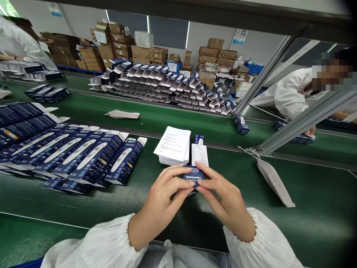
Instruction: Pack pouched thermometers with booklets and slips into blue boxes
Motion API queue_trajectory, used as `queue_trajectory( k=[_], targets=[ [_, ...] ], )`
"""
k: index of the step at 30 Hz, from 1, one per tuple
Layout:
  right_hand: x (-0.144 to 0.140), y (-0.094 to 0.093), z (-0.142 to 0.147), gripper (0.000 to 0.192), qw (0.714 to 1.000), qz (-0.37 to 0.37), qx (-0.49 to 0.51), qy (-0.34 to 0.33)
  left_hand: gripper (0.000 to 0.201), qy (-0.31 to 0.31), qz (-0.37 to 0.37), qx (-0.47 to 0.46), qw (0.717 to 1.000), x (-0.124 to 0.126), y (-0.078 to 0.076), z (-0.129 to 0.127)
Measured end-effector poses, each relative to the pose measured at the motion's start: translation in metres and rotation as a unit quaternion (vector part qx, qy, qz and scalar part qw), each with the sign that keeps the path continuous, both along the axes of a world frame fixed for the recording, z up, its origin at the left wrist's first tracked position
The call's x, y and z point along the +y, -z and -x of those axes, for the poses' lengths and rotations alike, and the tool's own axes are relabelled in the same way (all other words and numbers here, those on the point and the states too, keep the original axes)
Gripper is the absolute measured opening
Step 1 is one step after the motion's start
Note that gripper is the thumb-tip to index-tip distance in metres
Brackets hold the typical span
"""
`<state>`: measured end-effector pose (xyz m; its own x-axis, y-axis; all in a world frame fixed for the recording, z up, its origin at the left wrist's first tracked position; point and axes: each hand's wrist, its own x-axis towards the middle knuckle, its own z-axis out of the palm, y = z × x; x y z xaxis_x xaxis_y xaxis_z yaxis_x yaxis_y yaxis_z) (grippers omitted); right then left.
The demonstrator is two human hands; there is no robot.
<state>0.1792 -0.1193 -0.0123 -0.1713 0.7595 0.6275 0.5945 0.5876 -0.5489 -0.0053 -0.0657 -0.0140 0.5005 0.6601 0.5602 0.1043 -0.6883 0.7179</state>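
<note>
Between both hands, in the middle of the view, is a dark blue thermometer box (193,175) with "Thermomètre" printed on its end. My left hand (167,193) grips its left side, fingertips on the top and thumb lower down. On the other side my right hand (223,191) closes on it in the same way. The lower part of the box is mostly hidden. Just beyond it lies a small printed slip (199,153), with another blue box (199,139) behind. A thick stack of printed leaflets (174,143) sits to the left of the slip.
Rows of open thermometer boxes (92,156) lie on the left. More boxes are piled (156,82) past the green belt (164,124). A pale pouch (273,182) lies at right, another (122,114) on the belt. A metal post (304,123) slants up; a co-worker (301,93) handles boxes behind.
</note>
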Motion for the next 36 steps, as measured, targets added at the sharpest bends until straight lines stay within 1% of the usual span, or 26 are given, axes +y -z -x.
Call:
queue_trajectory(
  k=[2,3,4,5,6,8,10,11,12,13,14,15,16,17,18,19,20,21,23,25,26,28,31,34,35,36],
  targets=[
    [0.000,-0.004,-0.006,0.021,0.998,-0.019,-0.053,-0.022,0.028,-0.004,-0.090,0.031,0.995,0.002,0.003,0.003],
    [0.000,-0.007,-0.008,0.020,0.997,-0.021,-0.076,-0.028,0.029,-0.007,-0.114,0.040,0.993,0.003,0.005,0.004],
    [0.001,-0.012,-0.010,0.016,0.994,-0.019,-0.101,-0.031,0.028,-0.011,-0.114,0.043,0.993,0.003,0.006,0.003],
    [0.002,-0.018,-0.011,0.011,0.992,-0.017,-0.126,-0.025,0.027,-0.017,-0.091,0.043,0.995,0.003,0.008,0.001],
    [0.003,-0.026,-0.011,0.007,0.988,-0.013,-0.154,-0.013,0.030,-0.020,-0.050,0.042,0.998,0.002,0.009,-0.001],
    [0.005,-0.042,-0.007,0.017,0.976,-0.001,-0.219,0.010,0.050,-0.012,0.043,0.056,0.997,-0.002,0.010,-0.006],
    [0.005,-0.056,-0.004,0.031,0.961,0.024,-0.277,0.005,0.072,0.015,0.098,0.105,0.990,-0.006,0.009,-0.007],
    [0.005,-0.062,-0.006,0.037,0.956,0.043,-0.291,-0.013,0.079,0.031,0.105,0.135,0.985,-0.007,0.007,-0.005],
    [0.004,-0.066,-0.012,0.041,0.954,0.068,-0.289,-0.040,0.081,0.042,0.103,0.160,0.981,-0.007,0.003,-0.002],
    [0.004,-0.068,-0.022,0.042,0.958,0.093,-0.263,-0.058,0.079,0.042,0.094,0.176,0.979,-0.004,-0.002,0.001],
    [0.006,-0.068,-0.035,0.041,0.967,0.120,-0.216,-0.054,0.074,0.027,0.080,0.181,0.980,0.001,-0.007,0.004],
    [0.009,-0.064,-0.052,0.040,0.977,0.149,-0.151,-0.030,0.065,0.001,0.060,0.179,0.982,0.009,-0.012,0.006],
    [0.015,-0.058,-0.072,0.038,0.983,0.169,-0.066,0.027,0.055,-0.032,0.032,0.178,0.983,0.018,-0.017,0.007],
    [0.023,-0.049,-0.093,0.036,0.974,0.196,0.023,0.112,0.048,-0.064,0.002,0.187,0.980,0.029,-0.020,0.006],
    [0.034,-0.038,-0.113,0.035,0.954,0.206,0.113,0.186,0.044,-0.091,-0.027,0.210,0.973,0.040,-0.021,0.002],
    [0.047,-0.024,-0.133,0.032,0.920,0.201,0.223,0.252,0.045,-0.105,-0.052,0.247,0.962,0.050,-0.020,-0.003],
    [0.062,-0.010,-0.150,0.029,0.870,0.228,0.324,0.293,0.047,-0.108,-0.075,0.293,0.947,0.058,-0.017,-0.009],
    [0.077,0.005,-0.165,0.027,0.846,0.250,0.352,0.313,0.051,-0.106,-0.097,0.337,0.931,0.063,-0.013,-0.016],
    [0.109,0.030,-0.188,0.026,0.812,0.279,0.380,0.343,0.056,-0.103,-0.138,0.398,0.901,0.066,-0.003,-0.025],
    [0.135,0.045,-0.202,0.024,0.796,0.298,0.392,0.352,0.053,-0.095,-0.175,0.424,0.883,0.062,0.003,-0.025],
    [0.147,0.050,-0.206,0.024,0.794,0.302,0.396,0.349,0.050,-0.085,-0.189,0.430,0.879,0.059,0.003,-0.022],
    [0.163,0.056,-0.210,0.027,0.804,0.295,0.397,0.330,0.047,-0.057,-0.194,0.433,0.878,0.057,-0.003,-0.012],
    [0.171,0.062,-0.204,0.028,0.836,0.276,0.377,0.287,0.048,-0.023,-0.129,0.424,0.896,0.066,-0.024,-0.003],
    [0.153,0.064,-0.179,0.026,0.878,0.275,0.318,0.230,0.042,0.004,-0.044,0.416,0.908,0.090,-0.043,-0.014],
    [0.142,0.062,-0.167,0.025,0.894,0.276,0.288,0.206,0.039,-0.001,-0.022,0.418,0.908,0.099,-0.046,-0.021],
    [0.130,0.058,-0.153,0.024,0.909,0.277,0.257,0.179,0.038,-0.023,-0.006,0.422,0.906,0.109,-0.046,-0.029]
  ],
)
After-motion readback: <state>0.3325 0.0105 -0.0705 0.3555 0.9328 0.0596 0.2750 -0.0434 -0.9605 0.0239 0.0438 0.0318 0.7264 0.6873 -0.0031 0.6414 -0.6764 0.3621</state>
